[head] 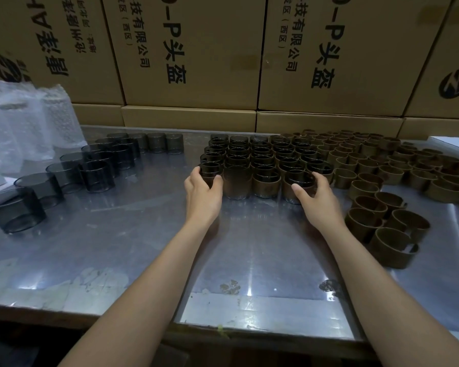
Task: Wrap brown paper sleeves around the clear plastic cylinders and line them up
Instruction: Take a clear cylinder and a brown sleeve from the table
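Sleeved cylinders [263, 160] stand packed in tidy rows at the middle of the metal table [122, 247], toward its far side, each clear tube wearing a brown paper band. Both of the person's hands are on the nearest row. The left hand [203, 190] curls around the cylinder at the left end of the row [210, 170], thumb on its near side and fingers over the left of it. The right hand [313, 190] cups the cylinder at the right end [298, 185], thumb against the near wall and fingers bent around the far right rim. The two hands sit well apart, with two more sleeved cylinders of that row between them.

To the left, bare smoky-clear cylinders [72, 176] run in a curving double line from the near left edge toward the far side. To the right lies a loose spread of empty brown paper sleeves [387, 181], open rings (a few of them tipped or overlapping, from what I can make out). Crumpled bubble wrap [29, 120] sits at the far left corner, and printed cardboard boxes [196, 54] are stacked along the wall behind the table.
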Available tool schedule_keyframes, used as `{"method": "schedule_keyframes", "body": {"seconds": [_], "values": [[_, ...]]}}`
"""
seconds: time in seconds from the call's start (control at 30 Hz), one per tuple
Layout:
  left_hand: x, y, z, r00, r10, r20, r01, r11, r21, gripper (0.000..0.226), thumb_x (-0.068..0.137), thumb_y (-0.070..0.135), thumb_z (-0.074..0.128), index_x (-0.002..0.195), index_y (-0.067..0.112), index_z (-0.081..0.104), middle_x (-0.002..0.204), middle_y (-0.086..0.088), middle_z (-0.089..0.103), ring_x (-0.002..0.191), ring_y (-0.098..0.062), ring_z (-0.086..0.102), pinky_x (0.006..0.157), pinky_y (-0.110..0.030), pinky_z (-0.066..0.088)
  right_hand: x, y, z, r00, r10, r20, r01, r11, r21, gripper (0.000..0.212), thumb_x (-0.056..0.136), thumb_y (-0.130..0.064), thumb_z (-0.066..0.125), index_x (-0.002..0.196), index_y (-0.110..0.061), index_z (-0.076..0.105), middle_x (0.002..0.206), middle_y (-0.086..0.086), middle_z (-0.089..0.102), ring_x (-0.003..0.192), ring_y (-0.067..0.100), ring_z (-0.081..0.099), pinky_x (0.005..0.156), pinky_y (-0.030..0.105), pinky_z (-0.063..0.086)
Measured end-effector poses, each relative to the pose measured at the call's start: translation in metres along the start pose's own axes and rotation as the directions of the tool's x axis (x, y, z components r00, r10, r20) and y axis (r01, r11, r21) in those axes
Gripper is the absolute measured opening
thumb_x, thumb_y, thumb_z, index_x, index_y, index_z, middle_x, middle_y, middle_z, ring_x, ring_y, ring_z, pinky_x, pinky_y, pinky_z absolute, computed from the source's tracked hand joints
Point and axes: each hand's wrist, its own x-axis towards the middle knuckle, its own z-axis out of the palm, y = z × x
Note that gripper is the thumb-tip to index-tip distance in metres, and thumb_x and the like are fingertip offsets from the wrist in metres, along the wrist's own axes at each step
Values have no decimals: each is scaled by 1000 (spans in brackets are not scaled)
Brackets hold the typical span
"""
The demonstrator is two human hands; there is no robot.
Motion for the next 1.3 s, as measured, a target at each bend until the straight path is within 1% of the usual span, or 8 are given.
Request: {"method": "schedule_keyframes", "body": {"seconds": [0.2,0.43,0.7,0.83,0.97,1.03,1.13,1.3], "values": [[-2,1,-1,1000,11,2,-11,1000,16,60,99,35,45,150,16,20,156,-6,16,137,-26,33,108,-36,29,1,-1,4,999,9,-37,-13,995,-101,69,93,-51,49,151,-23,23,149,9,27,127,27,44,94,40,41],[-1,0,-1,1000,10,-2,-10,1000,15,59,99,34,46,149,16,21,155,-7,18,136,-26,35,108,-37,31,4,1,8,998,19,-54,-29,983,-181,71,92,-55,47,149,-17,28,153,8,30,135,29,38,101,45,40],[-1,0,-2,1000,14,-5,-14,1000,28,58,99,33,46,149,16,21,155,-7,19,136,-26,35,109,-38,31,7,4,9,999,18,-34,-24,983,-183,74,91,-58,47,149,-17,28,153,7,31,136,28,38,102,45,40],[-4,-1,-4,999,35,-10,-34,999,32,57,99,31,47,148,15,23,153,-8,23,135,-26,36,109,-38,32,2,1,7,998,46,-51,-51,993,-105,78,90,-62,45,149,-14,26,152,9,33,133,29,40,100,45,40],[-9,-10,-17,995,100,-5,-99,986,132,56,98,29,48,146,13,25,151,-8,23,135,-26,34,105,-33,30,-6,-1,1,991,37,-131,-49,995,-85,61,95,-53,42,138,-10,38,138,11,44,118,28,52,87,37,42],[-12,-20,-32,981,179,73,-193,914,358,59,97,31,48,147,12,23,150,-8,21,135,-28,31,104,-36,31,-10,0,-3,979,-11,-202,-15,992,-128,40,96,-47,45,114,-12,51,111,7,57,99,25,57,79,36,45],[-6,-34,-62,938,309,156,-337,710,619,56,96,30,50,143,8,31,144,-10,29,129,-30,35,101,-36,35,-15,5,-7,990,-12,-138,-19,975,-222,26,96,-37,48,84,-15,55,75,2,60,72,20,57,64,34,44],[20,-50,-107,951,301,65,-233,566,791,48,93,27,51,134,3,45,143,-16,36,131,-33,35,107,-42,32,-22,3,-7,1000,-10,-17,3,913,-408,25,92,-35,49,73,-20,56,67,-1,57,67,19,54,61,31,36]]}}
